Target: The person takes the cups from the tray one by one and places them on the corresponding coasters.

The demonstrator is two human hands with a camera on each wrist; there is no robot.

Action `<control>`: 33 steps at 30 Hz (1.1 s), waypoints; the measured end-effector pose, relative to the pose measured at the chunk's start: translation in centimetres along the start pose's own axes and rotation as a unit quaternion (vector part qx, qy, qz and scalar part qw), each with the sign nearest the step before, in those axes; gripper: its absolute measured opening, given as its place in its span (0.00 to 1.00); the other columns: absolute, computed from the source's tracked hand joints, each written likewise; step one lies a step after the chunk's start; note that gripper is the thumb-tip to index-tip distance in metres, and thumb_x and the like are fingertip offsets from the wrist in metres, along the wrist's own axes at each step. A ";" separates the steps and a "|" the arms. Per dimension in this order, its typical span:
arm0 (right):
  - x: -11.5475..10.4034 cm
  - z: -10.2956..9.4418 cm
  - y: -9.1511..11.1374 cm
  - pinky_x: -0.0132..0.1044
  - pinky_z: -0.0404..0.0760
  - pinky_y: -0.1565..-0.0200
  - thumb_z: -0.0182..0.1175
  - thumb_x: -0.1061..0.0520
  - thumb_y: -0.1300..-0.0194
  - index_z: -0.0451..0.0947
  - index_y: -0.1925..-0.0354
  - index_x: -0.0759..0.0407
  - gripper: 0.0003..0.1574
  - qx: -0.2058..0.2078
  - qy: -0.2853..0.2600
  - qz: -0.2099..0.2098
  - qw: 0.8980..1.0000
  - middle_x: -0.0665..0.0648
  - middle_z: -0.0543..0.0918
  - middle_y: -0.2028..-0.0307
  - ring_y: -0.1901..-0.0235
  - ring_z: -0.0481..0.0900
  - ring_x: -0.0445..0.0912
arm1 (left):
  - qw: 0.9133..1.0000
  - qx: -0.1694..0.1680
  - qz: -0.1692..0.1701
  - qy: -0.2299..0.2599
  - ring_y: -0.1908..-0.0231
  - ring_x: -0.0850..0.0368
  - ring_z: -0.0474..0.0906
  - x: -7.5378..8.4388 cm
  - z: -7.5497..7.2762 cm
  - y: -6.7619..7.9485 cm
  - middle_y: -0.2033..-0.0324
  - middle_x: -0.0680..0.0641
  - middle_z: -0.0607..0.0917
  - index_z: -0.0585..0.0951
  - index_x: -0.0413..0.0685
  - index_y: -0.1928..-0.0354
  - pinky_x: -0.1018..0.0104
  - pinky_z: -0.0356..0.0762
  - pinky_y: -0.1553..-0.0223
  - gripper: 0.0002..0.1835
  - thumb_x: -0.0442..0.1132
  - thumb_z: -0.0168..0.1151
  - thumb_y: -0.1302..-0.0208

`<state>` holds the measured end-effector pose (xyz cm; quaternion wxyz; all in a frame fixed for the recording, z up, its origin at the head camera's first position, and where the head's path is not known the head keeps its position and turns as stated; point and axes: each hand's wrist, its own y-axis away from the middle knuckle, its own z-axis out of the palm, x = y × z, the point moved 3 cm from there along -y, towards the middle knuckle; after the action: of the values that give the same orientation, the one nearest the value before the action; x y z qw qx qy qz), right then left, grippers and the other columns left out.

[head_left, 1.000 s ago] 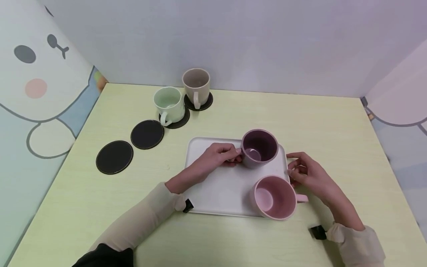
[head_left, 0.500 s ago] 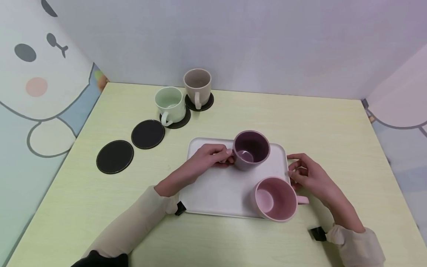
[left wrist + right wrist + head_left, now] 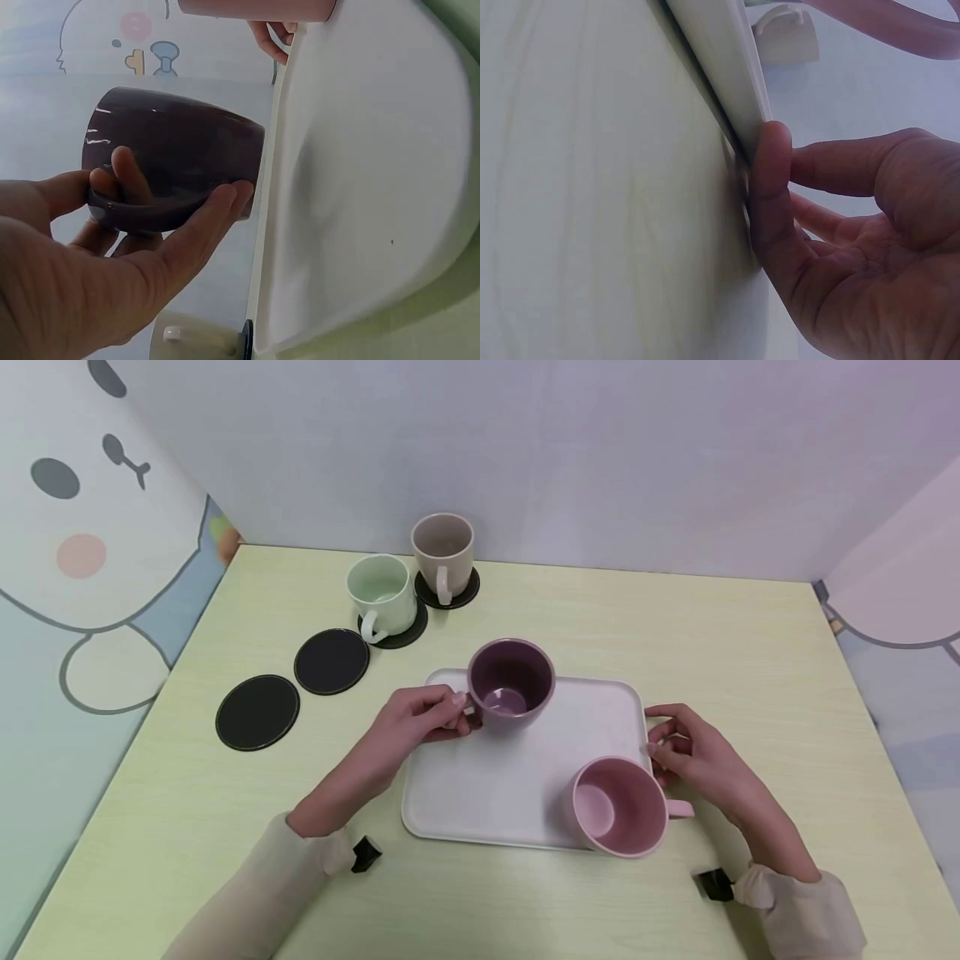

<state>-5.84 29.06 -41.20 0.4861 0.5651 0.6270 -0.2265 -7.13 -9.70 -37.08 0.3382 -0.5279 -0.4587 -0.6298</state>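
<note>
My left hand (image 3: 420, 718) grips a dark purple mug (image 3: 512, 681) by its handle, the fingers curled through it in the left wrist view. The mug is upright over the left back part of a white rectangular tray (image 3: 480, 793), and its shadow falls on the tray. At the tray's right edge, my right hand (image 3: 693, 752) holds the rim, with fingertips right against it in the right wrist view. A pink mug (image 3: 618, 810) stands at the tray's front right corner, handle pointing right, close to that hand.
Left of the tray, two bare black coasters (image 3: 257, 712) lie on the pale wooden table (image 3: 525, 910). Farther back, a light green mug (image 3: 382, 597) and a beige mug (image 3: 442, 556) stand on coasters. A grey wall (image 3: 600, 460) closes the back.
My left hand has carried the purple mug leftward across the tray, away from my right hand. The right hand, the tray and the pink mug stay in place.
</note>
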 end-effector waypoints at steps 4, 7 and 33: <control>0.0 0.0 0.0 0.41 0.88 0.66 0.57 0.64 0.23 0.61 0.28 0.64 0.31 -0.001 -0.002 0.000 1.000 0.67 0.75 0.53 0.67 0.83 0.44 | 1.000 0.022 0.011 0.000 0.50 0.52 0.89 0.1 -1.5 1.3 0.69 0.49 0.84 0.80 0.42 0.69 0.64 0.86 0.46 0.16 0.42 0.57 0.20; 0.0 0.0 0.1 0.41 0.88 0.65 0.57 0.64 0.23 0.61 0.28 0.63 0.31 -0.002 -0.002 0.002 1.000 0.67 0.75 0.53 0.66 0.83 0.44 | 0.999 0.035 0.023 0.011 0.47 0.51 0.90 0.1 -2.5 2.2 0.69 0.48 0.84 0.79 0.43 0.70 0.65 0.86 0.45 0.18 0.44 0.56 0.20; -0.3 -0.1 0.0 0.40 0.88 0.65 0.58 0.64 0.23 0.60 0.27 0.62 0.32 -0.005 0.007 0.005 1.000 0.68 0.75 0.52 0.66 0.83 0.44 | 0.954 0.233 0.129 0.139 0.57 0.52 0.93 1.3 -9.4 7.6 0.69 0.48 0.82 0.80 0.40 0.68 0.63 0.86 0.48 0.15 0.41 0.59 0.22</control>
<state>-5.89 28.99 -40.94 0.4851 0.5675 0.6289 -0.2172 -3.78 -21.09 -34.36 0.5904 -0.3964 -0.4694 -0.5235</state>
